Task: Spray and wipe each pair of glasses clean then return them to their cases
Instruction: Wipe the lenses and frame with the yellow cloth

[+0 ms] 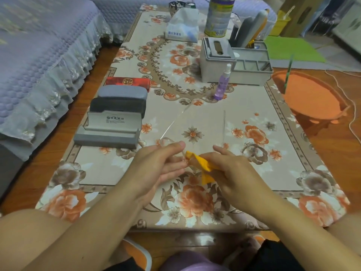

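Note:
A pair of clear-framed glasses [167,141] is held above the floral table, its two thin temples pointing away from me. My left hand [162,163] grips the glasses by the left lens. My right hand [228,169] pinches a yellow cloth [203,165] against the right lens. An open grey case [109,132] lies at the left of the table. Behind it lie a shut dark grey case [117,106], a shut light grey case [122,92] and a red case [128,83]. A purple spray bottle [222,83] stands upright in the middle of the table.
A grey tissue box [216,63] and a grey organiser tray [252,65] stand at the back right. A white tissue pack [181,26] and a tall can [218,16] stand further back. An orange basin [310,94] lies right of the table, a covered sofa [43,51] left.

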